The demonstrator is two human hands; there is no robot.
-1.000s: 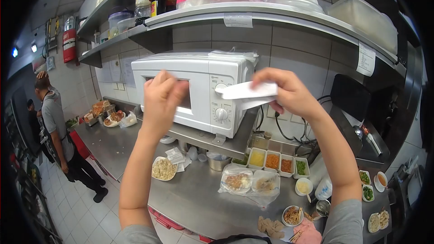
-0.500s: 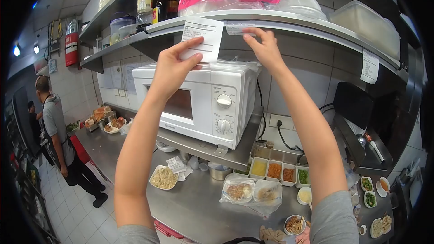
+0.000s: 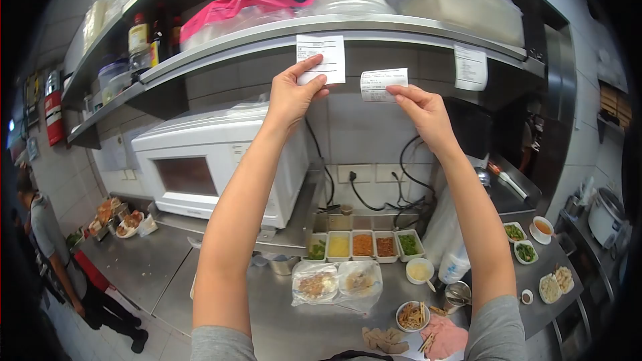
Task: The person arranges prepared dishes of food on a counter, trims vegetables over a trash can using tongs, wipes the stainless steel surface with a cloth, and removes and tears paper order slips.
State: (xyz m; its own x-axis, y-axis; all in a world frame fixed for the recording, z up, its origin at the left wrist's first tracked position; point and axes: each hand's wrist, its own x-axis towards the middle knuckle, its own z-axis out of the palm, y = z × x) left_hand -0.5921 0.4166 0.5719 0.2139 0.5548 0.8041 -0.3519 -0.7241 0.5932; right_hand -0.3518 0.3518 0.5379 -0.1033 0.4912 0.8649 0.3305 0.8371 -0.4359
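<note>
My left hand (image 3: 293, 99) pinches a printed order slip (image 3: 331, 57) between thumb and fingers, raised in front of the steel shelf's edge (image 3: 234, 45). To its right and slightly lower, a second, smaller order slip (image 3: 382, 79) is gripped at its lower right corner by my right hand (image 3: 431, 119). The two slips are apart, with a small gap between them. A third printed slip (image 3: 471, 68) hangs from the shelf edge, farther right than my right hand.
A white microwave (image 3: 221, 167) stands on a raised steel shelf at left. Below are topping containers (image 3: 362, 246), bagged food (image 3: 336, 283) and a bowl of strips (image 3: 412, 317). Small dishes (image 3: 526, 252) sit at right. A person (image 3: 57, 254) stands far left.
The smaller slip has come away from the shelf edge and is now in my right hand, which was reaching to it. The view has swung right; my left hand still holds its slip.
</note>
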